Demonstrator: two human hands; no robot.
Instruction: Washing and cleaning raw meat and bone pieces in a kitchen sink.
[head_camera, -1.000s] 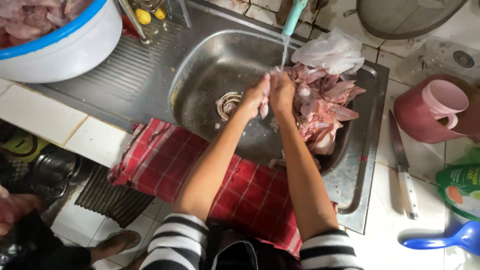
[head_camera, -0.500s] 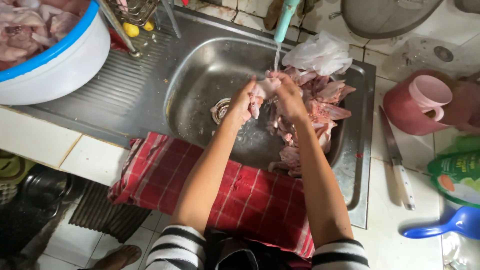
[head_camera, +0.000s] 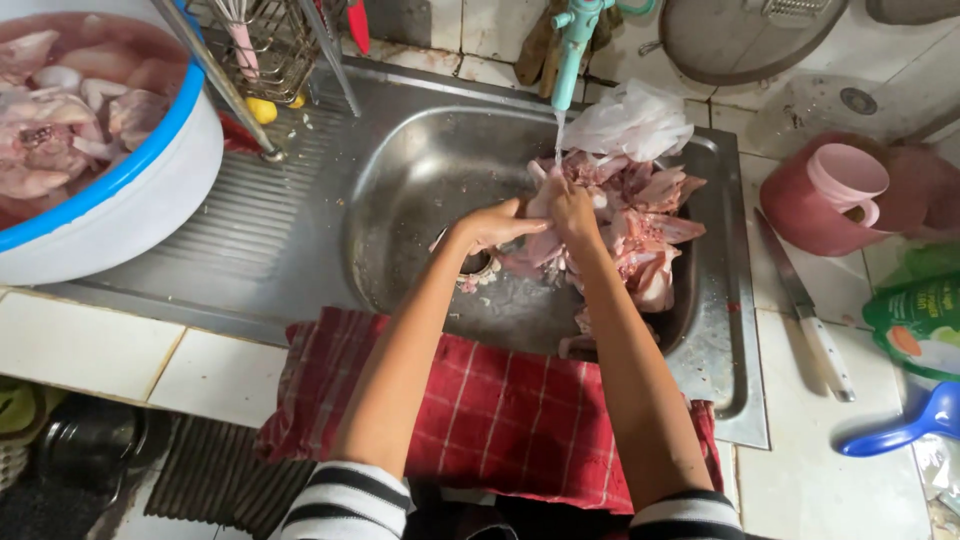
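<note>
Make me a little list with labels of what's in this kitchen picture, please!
Left hand: holding a piece of raw pink chicken
Right hand: gripping the same piece
Water: thin stream from the turquoise plastic tap
Sink: shiny steel basin with a pile of raw chicken pieces
Front edge: red checked cloth
Left: white bowl with blue rim
Right: white-handled knife, pink plastic jug

White tiled counter (head_camera: 90, 350), tiled back wall (head_camera: 480, 25), dim floor (head_camera: 60, 470) below.

Red checked cloth (head_camera: 480, 420), white blue-rimmed basin (head_camera: 140, 215), pink jug (head_camera: 825, 200), knife (head_camera: 805, 305), blue scoop (head_camera: 905, 430)
</note>
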